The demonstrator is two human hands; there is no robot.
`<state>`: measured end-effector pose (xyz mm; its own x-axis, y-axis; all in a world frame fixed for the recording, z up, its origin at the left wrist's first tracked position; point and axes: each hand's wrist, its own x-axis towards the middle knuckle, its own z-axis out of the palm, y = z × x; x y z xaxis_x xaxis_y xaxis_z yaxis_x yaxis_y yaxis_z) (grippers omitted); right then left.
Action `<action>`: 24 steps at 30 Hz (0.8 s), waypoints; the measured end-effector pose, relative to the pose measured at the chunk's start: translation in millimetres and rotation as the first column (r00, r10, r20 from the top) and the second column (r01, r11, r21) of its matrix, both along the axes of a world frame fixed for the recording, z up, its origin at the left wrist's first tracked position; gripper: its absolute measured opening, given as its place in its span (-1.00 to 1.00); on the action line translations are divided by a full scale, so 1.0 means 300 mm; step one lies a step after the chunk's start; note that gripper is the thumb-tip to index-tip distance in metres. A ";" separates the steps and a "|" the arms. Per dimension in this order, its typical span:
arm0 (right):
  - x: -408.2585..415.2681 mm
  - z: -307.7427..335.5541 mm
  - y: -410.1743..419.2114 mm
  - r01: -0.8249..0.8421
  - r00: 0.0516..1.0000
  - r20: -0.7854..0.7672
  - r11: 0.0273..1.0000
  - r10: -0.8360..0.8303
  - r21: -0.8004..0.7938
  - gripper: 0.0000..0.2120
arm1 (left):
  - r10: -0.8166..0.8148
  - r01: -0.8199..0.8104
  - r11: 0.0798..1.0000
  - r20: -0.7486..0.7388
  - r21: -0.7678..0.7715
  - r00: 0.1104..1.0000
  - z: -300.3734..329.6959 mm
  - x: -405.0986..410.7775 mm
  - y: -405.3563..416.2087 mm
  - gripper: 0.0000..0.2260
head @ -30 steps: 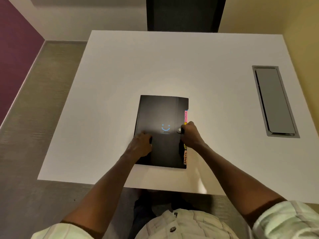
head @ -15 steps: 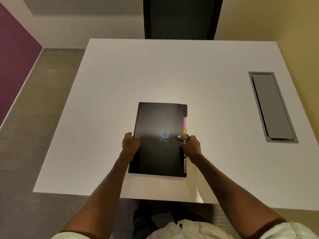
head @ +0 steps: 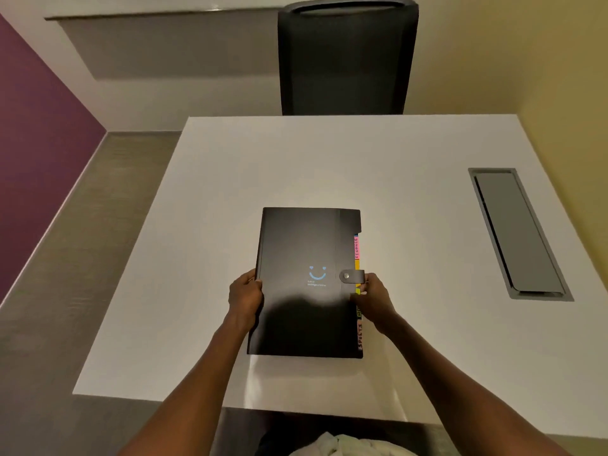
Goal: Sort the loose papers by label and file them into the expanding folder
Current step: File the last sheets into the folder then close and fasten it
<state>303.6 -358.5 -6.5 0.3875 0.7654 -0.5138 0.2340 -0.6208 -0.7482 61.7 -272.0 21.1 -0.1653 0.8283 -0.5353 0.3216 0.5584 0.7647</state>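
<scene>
Fingers of left hand (head: 245,292) and right hand (head: 375,299) grip the closed folder (head: 306,258); tab labels seem partly hidden.

Expanding folder (head: 306,284) sits flat near the front-middle of the white table (head: 230,179), shut, snap strap (head: 351,276) closed over its right edge. Left hand (head: 245,296) grips its left edge, right hand (head: 375,299) its right edge, so both sides are blocked. Bare tabletop left, right and beyond the folder. Recessed cable hatch (head: 518,233) far right, flush. Office chair (head: 345,57) behind the far edge.
</scene>
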 end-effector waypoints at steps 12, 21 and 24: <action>-0.078 0.201 0.116 -0.162 0.986 0.051 0.973 0.156 0.163 -0.76 | 0.111 -0.098 0.976 -0.060 0.196 0.992 0.201 -0.160 0.041 -0.69; -0.399 0.194 0.254 -0.336 0.938 0.119 0.938 0.325 0.088 -0.81 | 0.136 -0.115 0.964 -0.072 0.240 0.988 0.193 -0.525 0.126 -0.71; -0.529 0.180 0.298 -0.358 0.928 0.142 0.931 0.346 0.074 -0.82 | 0.134 -0.107 0.965 -0.101 0.237 0.986 0.160 -0.667 0.186 -0.72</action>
<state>144.9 -268.9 47.6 0.1400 0.9079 -0.3952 0.5191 -0.4071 -0.7515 -138.6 -216.2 69.1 -0.3211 0.8970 -0.3037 0.3565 0.4116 0.8387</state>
